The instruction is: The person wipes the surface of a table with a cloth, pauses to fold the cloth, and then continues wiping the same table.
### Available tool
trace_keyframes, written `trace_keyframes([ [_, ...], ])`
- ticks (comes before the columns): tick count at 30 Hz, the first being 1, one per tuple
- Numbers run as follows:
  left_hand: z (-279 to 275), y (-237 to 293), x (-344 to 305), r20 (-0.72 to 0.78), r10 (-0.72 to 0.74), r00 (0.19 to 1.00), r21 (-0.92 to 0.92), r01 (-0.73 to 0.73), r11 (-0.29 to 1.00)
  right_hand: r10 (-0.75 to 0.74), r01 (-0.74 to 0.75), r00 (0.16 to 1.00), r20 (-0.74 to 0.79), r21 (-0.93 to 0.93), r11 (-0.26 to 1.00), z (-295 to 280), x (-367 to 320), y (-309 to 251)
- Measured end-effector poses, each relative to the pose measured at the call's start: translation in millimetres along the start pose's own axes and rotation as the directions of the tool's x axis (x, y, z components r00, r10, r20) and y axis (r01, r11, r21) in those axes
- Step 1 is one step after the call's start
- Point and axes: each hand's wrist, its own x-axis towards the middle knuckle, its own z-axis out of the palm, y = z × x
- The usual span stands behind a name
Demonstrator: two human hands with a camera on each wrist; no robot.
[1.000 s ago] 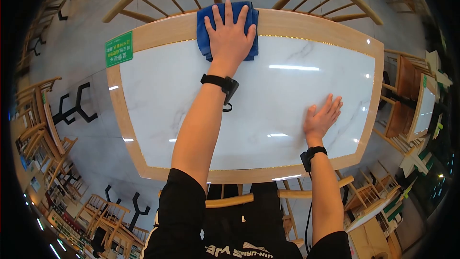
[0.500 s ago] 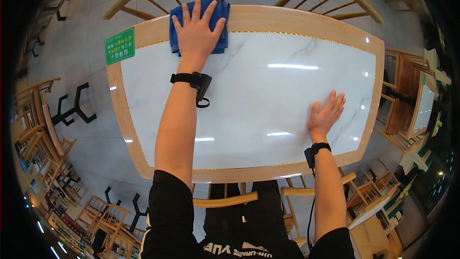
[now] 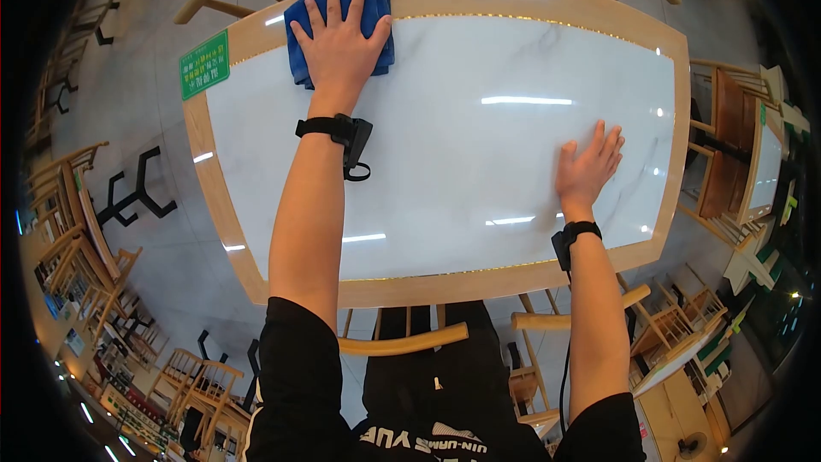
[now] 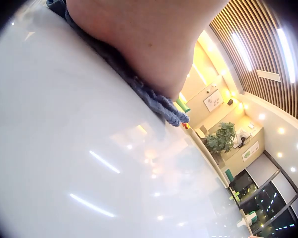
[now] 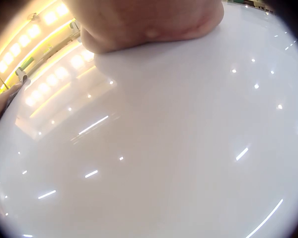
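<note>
I am pressing my left grip (image 3: 339, 43), fingers splayed flat, on the middle of the seemingly soft, limp blue cloth (image 3: 298, 17), my right grip (image 3: 586, 167) lying flat on the table (image 3: 445, 145).

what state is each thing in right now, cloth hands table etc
table: glossy top, reflecting lights
left hand: fingers spread, pressing the blue cloth
right hand: open, flat on bare tabletop
blue cloth: flat at the table's far left corner, under the left hand
green sticker: stuck on the wooden rim
</note>
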Motion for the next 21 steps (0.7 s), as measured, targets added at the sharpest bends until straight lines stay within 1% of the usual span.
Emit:
trace_keyframes([
  [9,-13,7,-46,-0.007,0.003,1.0,-0.014,-0.003,1.0,-0.024,0.023,0.999,-0.043,-0.023,0.999,5,3,3],
  [16,-32,14,-93,0.029,0.006,1.0,0.012,-0.007,1.0,-0.048,0.045,0.995,-0.09,-0.034,0.998,9,6,4],
  [21,-44,19,-124,0.03,0.01,0.999,-0.015,-0.009,1.0,-0.063,0.057,0.992,-0.11,-0.057,0.997,14,7,7],
])
